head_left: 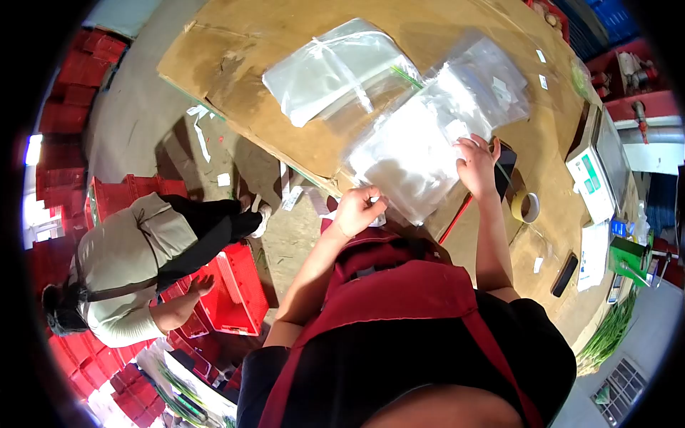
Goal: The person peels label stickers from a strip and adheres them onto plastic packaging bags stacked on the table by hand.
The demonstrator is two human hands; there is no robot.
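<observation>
A stack of clear plastic bags (pixel 407 153) lies at the table's near edge, shining under the light. My right hand (pixel 477 167) is over its right side, with the fingers bent and pinched at a small white label (pixel 457 130) on the plastic. My left hand (pixel 359 212) is at the stack's near left corner, fingers curled around a small whitish piece (pixel 378 214); whether it is paper or film is unclear. More clear bags (pixel 492 78) lie behind the stack. A larger bundle of clear bags (pixel 335 71), crossed by a pale band, lies farther left.
The cardboard-covered table (pixel 235 43) holds a tape roll (pixel 525 207), a black phone-like object (pixel 564 275), and a white scale-like box (pixel 592 171). A dark object (pixel 505 167) lies beside my right wrist. At left, another person (pixel 135 257) bends near red crates (pixel 239 289).
</observation>
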